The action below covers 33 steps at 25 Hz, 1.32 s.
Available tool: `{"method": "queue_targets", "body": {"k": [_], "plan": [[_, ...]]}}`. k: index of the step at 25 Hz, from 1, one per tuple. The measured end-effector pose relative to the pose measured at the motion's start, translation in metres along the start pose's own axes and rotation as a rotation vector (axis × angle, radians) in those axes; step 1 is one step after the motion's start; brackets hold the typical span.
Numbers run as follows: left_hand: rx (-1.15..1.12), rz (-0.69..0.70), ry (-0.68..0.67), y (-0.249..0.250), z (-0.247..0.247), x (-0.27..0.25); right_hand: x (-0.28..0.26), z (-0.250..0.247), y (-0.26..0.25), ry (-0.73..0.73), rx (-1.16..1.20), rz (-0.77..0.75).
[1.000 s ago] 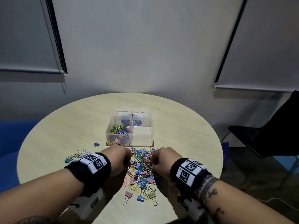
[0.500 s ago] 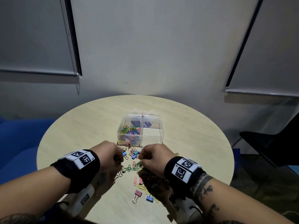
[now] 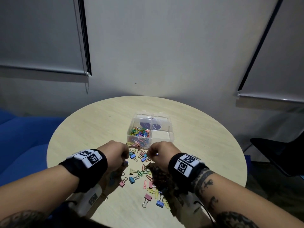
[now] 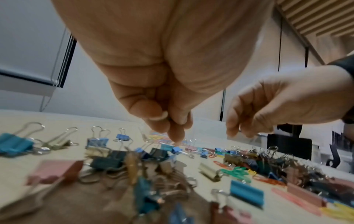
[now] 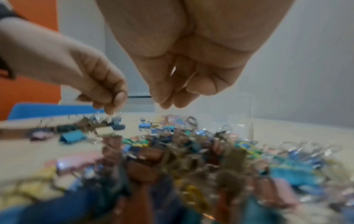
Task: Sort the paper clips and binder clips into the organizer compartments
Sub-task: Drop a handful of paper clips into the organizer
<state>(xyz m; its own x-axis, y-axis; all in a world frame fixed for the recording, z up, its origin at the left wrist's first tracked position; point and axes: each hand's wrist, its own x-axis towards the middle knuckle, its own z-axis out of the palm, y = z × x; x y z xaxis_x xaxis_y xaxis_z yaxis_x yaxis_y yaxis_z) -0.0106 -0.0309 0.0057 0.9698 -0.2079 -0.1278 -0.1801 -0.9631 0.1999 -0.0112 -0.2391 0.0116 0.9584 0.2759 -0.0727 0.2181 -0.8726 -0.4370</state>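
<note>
Grey wall point(image 3: 164, 46), lowered roller blinds point(image 3: 37, 33), round wooden table point(image 3: 98, 122), black chair point(image 3: 278, 153)

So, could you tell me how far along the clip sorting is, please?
Done: paper clips fill the organizer's left compartment; the right compartment looks empty. In hand: the left hand and right hand hover, fingertips bunched, over the pile. Left: many binder clips and some paper clips remain.

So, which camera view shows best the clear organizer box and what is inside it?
The head view: it looks down into the organizer, with coloured paper clips in the left compartment and none visible in the right. The left wrist view shows only a blurred glimpse behind the left hand. The right wrist view shows a blurred clear wall.
</note>
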Motion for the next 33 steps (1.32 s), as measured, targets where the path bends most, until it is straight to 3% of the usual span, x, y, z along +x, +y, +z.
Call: {"method": "queue_targets", "body": {"k": [4, 9, 14, 21, 28, 30, 33], "plan": [[-0.089, 0.044, -0.024, 0.020, 0.005, 0.007, -0.002, 0.002, 0.000, -0.181, -0.290, -0.043], [-0.003, 0.145, -0.102, 0.042, 0.019, 0.009, 0.009, 0.012, -0.009, -0.196, -0.518, -0.092], [0.122, 0.151, -0.163, 0.049, 0.021, 0.009, 0.012, 0.010, 0.004, -0.209, -0.385, -0.039], [0.079, 0.158, -0.110, 0.056, 0.023, 0.016, 0.014, -0.015, 0.027, -0.048, -0.066, 0.106], [0.115, 0.165, -0.134, 0.064, 0.028, 0.023, 0.008, -0.024, 0.046, -0.038, -0.284, 0.160], [0.176, 0.167, -0.170, 0.067, 0.030, 0.022, 0.005, -0.020, 0.037, -0.030, -0.286, 0.090], [0.181, 0.184, -0.202, 0.067, 0.029, 0.019, 0.005, -0.007, 0.017, -0.154, -0.351, -0.060]]}}
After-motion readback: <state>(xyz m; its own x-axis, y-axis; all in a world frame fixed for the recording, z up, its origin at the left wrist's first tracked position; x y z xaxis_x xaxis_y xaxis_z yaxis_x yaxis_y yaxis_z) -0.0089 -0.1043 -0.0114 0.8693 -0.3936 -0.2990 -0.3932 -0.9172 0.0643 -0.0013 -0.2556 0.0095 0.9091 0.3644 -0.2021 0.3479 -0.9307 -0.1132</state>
